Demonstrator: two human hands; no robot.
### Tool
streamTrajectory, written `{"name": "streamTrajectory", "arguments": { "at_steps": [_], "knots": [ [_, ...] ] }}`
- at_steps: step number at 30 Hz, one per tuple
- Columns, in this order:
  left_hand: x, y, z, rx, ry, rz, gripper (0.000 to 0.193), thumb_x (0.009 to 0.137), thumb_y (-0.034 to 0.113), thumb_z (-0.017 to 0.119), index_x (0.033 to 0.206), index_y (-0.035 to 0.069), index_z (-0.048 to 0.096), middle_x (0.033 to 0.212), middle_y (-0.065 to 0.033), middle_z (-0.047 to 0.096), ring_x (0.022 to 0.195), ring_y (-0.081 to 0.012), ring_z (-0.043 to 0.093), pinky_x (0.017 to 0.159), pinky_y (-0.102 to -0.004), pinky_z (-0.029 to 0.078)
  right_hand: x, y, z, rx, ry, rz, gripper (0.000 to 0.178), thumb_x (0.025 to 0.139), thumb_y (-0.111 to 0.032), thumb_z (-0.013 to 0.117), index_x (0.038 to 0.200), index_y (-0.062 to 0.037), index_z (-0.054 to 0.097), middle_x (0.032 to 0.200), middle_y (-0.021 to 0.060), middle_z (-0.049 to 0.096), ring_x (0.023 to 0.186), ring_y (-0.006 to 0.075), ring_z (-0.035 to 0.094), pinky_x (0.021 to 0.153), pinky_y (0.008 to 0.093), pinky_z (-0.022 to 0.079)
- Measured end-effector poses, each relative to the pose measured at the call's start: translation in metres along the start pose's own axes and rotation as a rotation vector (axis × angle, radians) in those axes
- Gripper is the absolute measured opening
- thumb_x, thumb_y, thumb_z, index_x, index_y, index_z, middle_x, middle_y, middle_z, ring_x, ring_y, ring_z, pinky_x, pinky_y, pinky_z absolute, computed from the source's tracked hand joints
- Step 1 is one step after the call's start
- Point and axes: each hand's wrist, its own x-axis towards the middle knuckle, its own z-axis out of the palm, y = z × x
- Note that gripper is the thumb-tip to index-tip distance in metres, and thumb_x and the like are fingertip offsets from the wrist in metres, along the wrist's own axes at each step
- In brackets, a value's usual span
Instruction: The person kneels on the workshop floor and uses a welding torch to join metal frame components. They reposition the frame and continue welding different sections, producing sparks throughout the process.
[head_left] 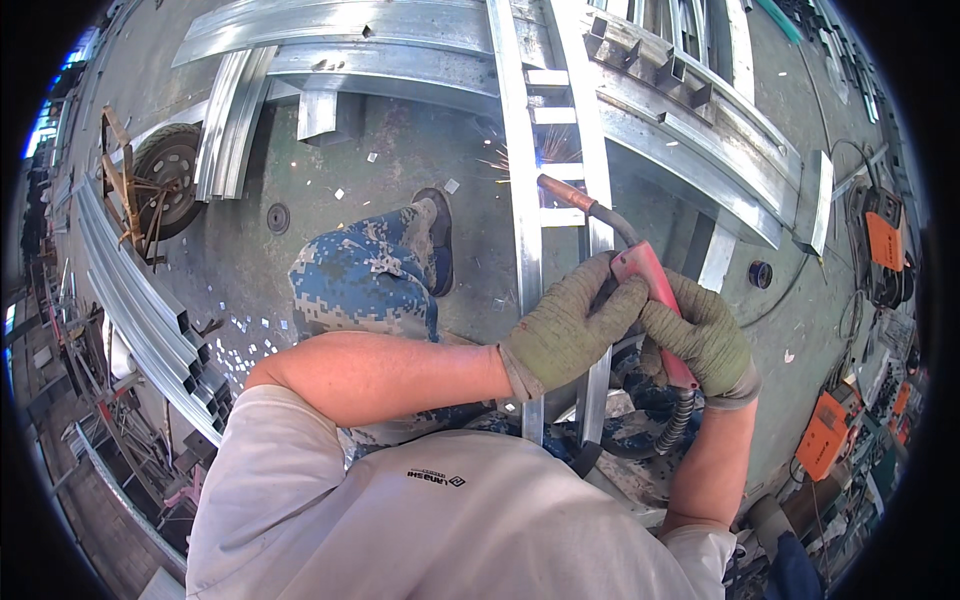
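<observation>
Left hand (pixel 570 335) in a thick green glove, just off centre between 3 and 4 o'clock, thumb and fingers clamped on the red handle of a welding torch (pixel 645 263). Right hand (pixel 708 340), gloved alike, farther out toward 3 o'clock, wrapped around the same handle from the other side. Torch handle between both gloves at 3 o'clock, copper-coloured nozzle (pixel 565 192) at 1 o'clock, tip pointing left. Orange sparks and a bluish glow just beside that tip, at a rung near the left rail of a ladder-shaped metal frame (pixel 527 250).

From left to right around the hands: at 9 o'clock, long silvery channels (pixel 140 310) stacked together. At 10 o'clock, a tyred wheel (pixel 165 180) beside a rusty brown frame, with a dark disc (pixel 278 218) on the greenish floor nearer the centre. Between 9 and 10 o'clock, a bent knee in blue camouflage trousers (pixel 355 275); toward 11, a dark shoe (pixel 441 255). At 6 o'clock, a pale shirt (pixel 460 530). Ladder-shaped frame running from above 12 o'clock down to 5, across broad metal beams (pixel 690 165) at 2 o'clock. At 3 o'clock, near the rim, an orange-and-black machine (pixel 886 240); at 4, an orange box (pixel 822 435).
</observation>
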Motion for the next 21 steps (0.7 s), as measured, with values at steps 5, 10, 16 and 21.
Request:
{"name": "streamTrajectory", "arguments": {
  "at_steps": [5,10,16,21],
  "knots": [
    [0.004,0.000,-0.003,0.067,-0.010,0.018,0.038,0.111,0.036,0.056,0.129,0.003,0.060,0.095,-0.0006,0.060,0.083,-0.0069,0.051,0.071,-0.0280,0.047,0.000,-0.004,0.001,-0.023,0.024,0.018,0.049,0.099,-0.022,0.078,0.140,0.0000,0.063,0.085,0.0044,0.069,0.063,0.0135,0.067,0.053,0.0284,0.052],
    [0.004,-0.008,0.002,0.013,0.034,0.093,0.038,0.111,0.037,0.055,0.128,0.003,0.060,0.093,-0.0007,0.061,0.079,-0.0055,0.052,0.068,-0.0263,0.047,0.001,-0.001,0.000,0.009,0.000,0.005,0.048,0.099,-0.022,0.078,0.140,-0.0004,0.063,0.086,0.0045,0.069,0.063,0.0135,0.066,0.053,0.0287,0.052],
    [-0.001,0.010,0.001,-0.016,-0.010,-0.038,0.038,0.111,0.038,0.055,0.127,0.004,0.059,0.085,0.0018,0.056,0.061,-0.0040,0.049,0.048,-0.0240,0.043,0.002,0.001,-0.003,0.025,-0.004,0.008,0.048,0.100,-0.022,0.077,0.140,-0.0003,0.063,0.086,0.0046,0.069,0.062,0.0135,0.066,0.053,0.0288,0.052],
    [0.002,0.011,-0.001,0.038,-0.024,-0.043,0.037,0.111,0.038,0.054,0.125,0.004,0.059,0.082,0.0023,0.054,0.058,-0.0039,0.047,0.044,-0.0240,0.040,0.003,0.002,-0.003,0.018,0.017,-0.014,0.048,0.100,-0.022,0.077,0.140,-0.0003,0.064,0.085,0.0044,0.069,0.062,0.0132,0.065,0.052,0.0284,0.051]
  ]
}}
